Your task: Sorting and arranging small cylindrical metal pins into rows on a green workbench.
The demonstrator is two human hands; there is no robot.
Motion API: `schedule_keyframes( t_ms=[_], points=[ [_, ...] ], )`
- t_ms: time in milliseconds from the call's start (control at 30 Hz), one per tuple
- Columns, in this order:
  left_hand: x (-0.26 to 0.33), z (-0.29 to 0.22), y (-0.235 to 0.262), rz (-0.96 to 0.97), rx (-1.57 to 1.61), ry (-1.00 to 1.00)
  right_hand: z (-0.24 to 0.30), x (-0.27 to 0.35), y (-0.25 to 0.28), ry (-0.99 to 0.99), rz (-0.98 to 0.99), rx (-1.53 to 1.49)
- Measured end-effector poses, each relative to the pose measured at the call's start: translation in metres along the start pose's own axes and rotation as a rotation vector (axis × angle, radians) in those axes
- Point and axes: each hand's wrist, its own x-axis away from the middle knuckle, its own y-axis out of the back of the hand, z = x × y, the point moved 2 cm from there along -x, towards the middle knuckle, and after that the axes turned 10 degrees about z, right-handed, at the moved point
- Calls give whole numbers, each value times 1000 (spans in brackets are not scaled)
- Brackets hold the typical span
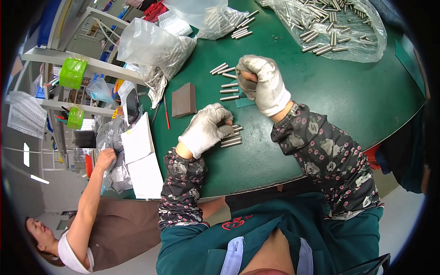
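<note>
My left hand (207, 128), in a white glove, rests on the green table (330, 101) with its fingers closed over a small bundle of short metal rods (231, 138). My right hand (262, 82), also gloved, is raised above the table in a fist; what it grips is hidden by the fingers. Several loose metal rods (227, 82) lie just left of the right hand, beside a small teal pad (243, 101).
Clear plastic bags of metal rods sit at the far right (339, 27), far middle (215, 18) and far left (156, 46). A brown block (184, 100) and a red pen (166, 110) lie left. Papers (142, 156) overhang the table's left edge, where another person (91, 220) reaches toward shelves.
</note>
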Motion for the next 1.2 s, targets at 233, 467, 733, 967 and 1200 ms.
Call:
schedule_keyframes(
  t_ms=[233, 467, 733, 967, 1200],
  points=[
    [-25, 12, -8, -386, -159, -67, 0, 1, -2, 1, -13, -2],
    [-26, 16, -11, -440, -98, -84, 1, 1, 3, 8, -19, -39],
    [-26, 16, -11, -555, -112, -145, -1, 0, 5, 41, -32, -30],
    [-14, 8, -12, -331, -97, -130, 2, 0, 3, -13, -36, -50],
    [-25, 17, -12, -471, -166, -117, 4, 2, 2, 11, -39, -85]
  ],
)
